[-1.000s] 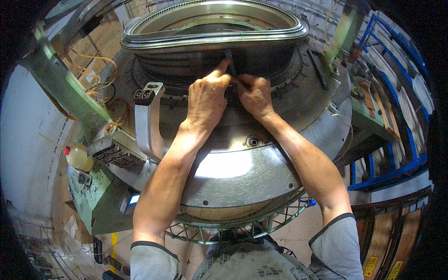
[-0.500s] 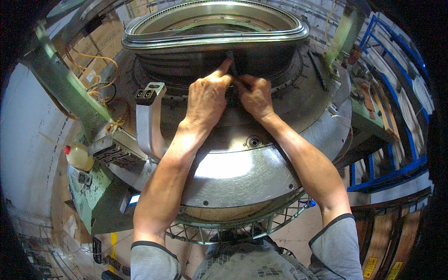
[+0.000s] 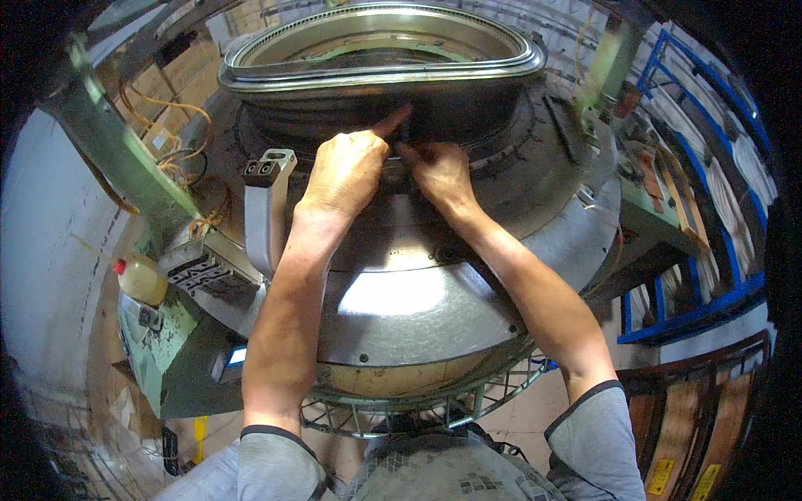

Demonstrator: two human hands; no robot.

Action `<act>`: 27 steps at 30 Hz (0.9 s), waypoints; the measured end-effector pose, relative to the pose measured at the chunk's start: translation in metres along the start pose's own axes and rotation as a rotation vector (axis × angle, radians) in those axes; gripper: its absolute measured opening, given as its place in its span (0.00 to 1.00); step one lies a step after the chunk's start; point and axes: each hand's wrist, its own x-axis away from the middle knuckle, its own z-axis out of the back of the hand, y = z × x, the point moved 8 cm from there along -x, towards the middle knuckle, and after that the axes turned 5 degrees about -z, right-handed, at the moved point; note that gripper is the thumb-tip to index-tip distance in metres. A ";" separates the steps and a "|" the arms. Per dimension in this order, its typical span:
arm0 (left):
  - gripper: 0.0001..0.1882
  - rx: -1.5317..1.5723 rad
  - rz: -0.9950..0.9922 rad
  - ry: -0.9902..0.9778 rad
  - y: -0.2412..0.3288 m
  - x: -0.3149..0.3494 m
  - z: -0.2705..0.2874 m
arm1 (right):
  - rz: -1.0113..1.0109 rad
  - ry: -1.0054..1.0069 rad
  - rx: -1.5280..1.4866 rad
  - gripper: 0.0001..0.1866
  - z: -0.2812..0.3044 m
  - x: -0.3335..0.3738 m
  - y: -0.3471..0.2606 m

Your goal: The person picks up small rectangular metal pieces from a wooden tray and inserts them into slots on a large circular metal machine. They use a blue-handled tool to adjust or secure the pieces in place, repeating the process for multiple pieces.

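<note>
A round metal ring part (image 3: 384, 77) with a polished flanged rim and a dark side wall stands on a broad round metal table (image 3: 393, 321). My left hand (image 3: 342, 174) is at the near side of that wall, its index finger stretched up against the dark surface and the other fingers curled under. Close to its right, my right hand (image 3: 443, 174) is closed in a pinch low on the wall. A thin, narrow piece seems to show between the two hands, too dark to name. Whatever my curled fingers hold is hidden.
An upright metal bracket (image 3: 266, 213) rises left of my left forearm. Green posts (image 3: 138, 171) flank the table, with orange cables at the left one. A yellowish bottle with a red cap (image 3: 142, 280) stands at the left. A blue rack (image 3: 693, 321) is at the right.
Both hands have shifted a little left and slightly down along the dark wall. My left index finger stays stretched out. Pale cloth now shows at the lower left.
</note>
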 end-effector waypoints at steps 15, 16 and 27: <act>0.05 -0.029 0.004 -0.093 0.005 -0.001 -0.008 | -0.091 0.041 0.079 0.10 0.008 0.028 0.012; 0.06 -0.029 0.012 -0.037 0.002 -0.004 -0.003 | -0.041 0.091 0.102 0.10 0.007 0.022 0.010; 0.08 -0.128 0.091 -0.010 0.001 -0.010 -0.005 | 0.111 0.086 0.405 0.18 0.006 -0.024 0.001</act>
